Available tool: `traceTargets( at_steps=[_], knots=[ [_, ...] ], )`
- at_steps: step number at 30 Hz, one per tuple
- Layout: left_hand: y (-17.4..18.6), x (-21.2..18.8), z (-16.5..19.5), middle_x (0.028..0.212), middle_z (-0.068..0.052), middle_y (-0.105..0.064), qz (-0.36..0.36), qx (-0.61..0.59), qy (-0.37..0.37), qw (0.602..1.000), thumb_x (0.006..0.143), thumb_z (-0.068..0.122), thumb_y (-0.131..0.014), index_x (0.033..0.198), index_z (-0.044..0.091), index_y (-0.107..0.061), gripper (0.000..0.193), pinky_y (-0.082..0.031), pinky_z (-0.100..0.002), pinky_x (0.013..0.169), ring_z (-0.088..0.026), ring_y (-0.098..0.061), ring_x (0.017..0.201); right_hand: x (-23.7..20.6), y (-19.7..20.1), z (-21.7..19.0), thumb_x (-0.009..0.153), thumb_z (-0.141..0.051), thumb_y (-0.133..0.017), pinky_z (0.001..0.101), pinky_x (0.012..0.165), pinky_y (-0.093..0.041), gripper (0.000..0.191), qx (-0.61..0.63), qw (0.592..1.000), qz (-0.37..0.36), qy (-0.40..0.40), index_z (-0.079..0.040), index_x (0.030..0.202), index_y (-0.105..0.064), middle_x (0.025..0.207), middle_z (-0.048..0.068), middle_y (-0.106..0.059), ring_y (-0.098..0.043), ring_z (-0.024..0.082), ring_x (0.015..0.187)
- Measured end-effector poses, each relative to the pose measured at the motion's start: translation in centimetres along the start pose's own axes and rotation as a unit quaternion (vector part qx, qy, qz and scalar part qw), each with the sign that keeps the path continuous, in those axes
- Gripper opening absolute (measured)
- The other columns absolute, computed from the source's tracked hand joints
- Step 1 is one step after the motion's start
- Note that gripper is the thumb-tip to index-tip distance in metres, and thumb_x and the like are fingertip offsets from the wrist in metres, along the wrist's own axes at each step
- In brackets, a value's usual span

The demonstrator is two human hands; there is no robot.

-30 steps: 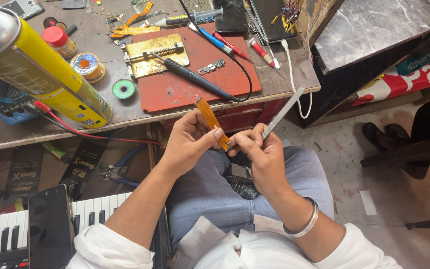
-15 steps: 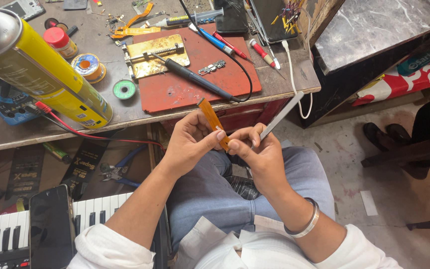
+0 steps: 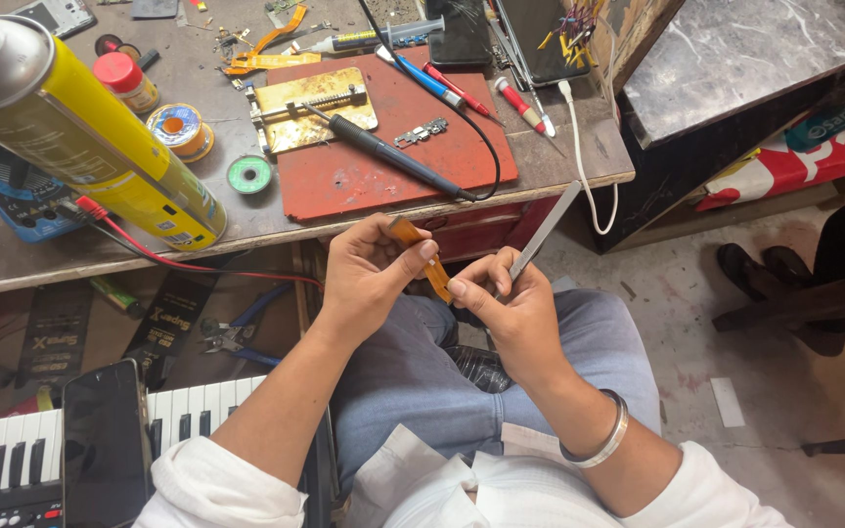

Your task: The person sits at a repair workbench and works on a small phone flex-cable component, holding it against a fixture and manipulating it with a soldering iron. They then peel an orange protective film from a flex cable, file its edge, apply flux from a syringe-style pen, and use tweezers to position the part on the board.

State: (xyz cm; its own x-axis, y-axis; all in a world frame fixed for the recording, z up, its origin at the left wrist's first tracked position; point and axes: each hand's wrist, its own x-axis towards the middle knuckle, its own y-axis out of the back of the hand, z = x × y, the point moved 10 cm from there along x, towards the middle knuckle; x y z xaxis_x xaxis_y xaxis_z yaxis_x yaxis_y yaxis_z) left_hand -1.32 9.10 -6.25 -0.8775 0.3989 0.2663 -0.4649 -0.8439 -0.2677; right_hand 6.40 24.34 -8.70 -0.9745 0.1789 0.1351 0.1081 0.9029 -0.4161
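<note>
closest in, a dark phone [image 3: 108, 442] lies on a white-and-black keyboard [image 3: 12, 460], both cut off by the frame edge. above the denim lap, the left hand [image 3: 369, 279] pinches a thin, glossy orange flex strip [image 3: 421, 256] between thumb and fingertips; the strip slants down to the right hand [image 3: 511, 298], whose thumb and forefinger press together on its lower end. that hand also grips a slim flat metal tool [image 3: 547, 229] angled upward; its lower end is hidden in the fist. farther off, the scuffed workbench [image 3: 579, 156] carries a red mat [image 3: 383, 147], a black soldering iron [image 3: 383, 154], a brass-coloured holder plate [image 3: 310, 108] and a yellow spray can [image 3: 80, 132].
</note>
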Motion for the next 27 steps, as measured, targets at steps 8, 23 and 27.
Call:
traceTargets(
  at_steps=[8,23,27],
  knots=[
    [0.5,0.1,0.0,0.084,-0.002,-0.072,0.016,0.010,-0.005,1.000,0.095,0.007,-0.077,0.098,0.003,-0.071,0.008,-0.053,-0.022,0.064,-0.005,-0.066,0.072,0.0,-0.1,0.2,0.089,0.003,-0.075,0.0282,0.077,-0.054,0.040,0.000,1.000,-0.003,-0.001,-0.014,0.082,-0.040,0.093,0.011,-0.068,-0.063,0.013,0.083],
    [1.3,0.3,0.5,0.084,-0.004,-0.073,0.045,0.003,-0.013,0.999,0.101,0.015,-0.072,0.098,0.001,-0.069,0.014,-0.054,-0.022,0.063,-0.007,-0.067,0.070,0.2,0.0,0.2,0.088,0.002,-0.076,0.0281,0.075,-0.053,0.040,-0.008,1.000,-0.005,-0.002,-0.015,0.082,-0.040,0.092,0.010,-0.068,-0.063,0.013,0.081],
    [1.5,0.2,0.6,0.087,-0.004,-0.073,0.054,0.010,-0.009,0.998,0.106,0.020,-0.063,0.108,-0.001,-0.073,0.024,-0.057,-0.023,0.067,-0.007,-0.068,0.073,0.3,0.0,0.6,0.088,0.002,-0.076,0.0282,0.075,-0.054,0.040,-0.012,1.000,-0.007,-0.009,-0.015,0.081,-0.040,0.091,0.010,-0.068,-0.064,0.013,0.081]
  ],
)
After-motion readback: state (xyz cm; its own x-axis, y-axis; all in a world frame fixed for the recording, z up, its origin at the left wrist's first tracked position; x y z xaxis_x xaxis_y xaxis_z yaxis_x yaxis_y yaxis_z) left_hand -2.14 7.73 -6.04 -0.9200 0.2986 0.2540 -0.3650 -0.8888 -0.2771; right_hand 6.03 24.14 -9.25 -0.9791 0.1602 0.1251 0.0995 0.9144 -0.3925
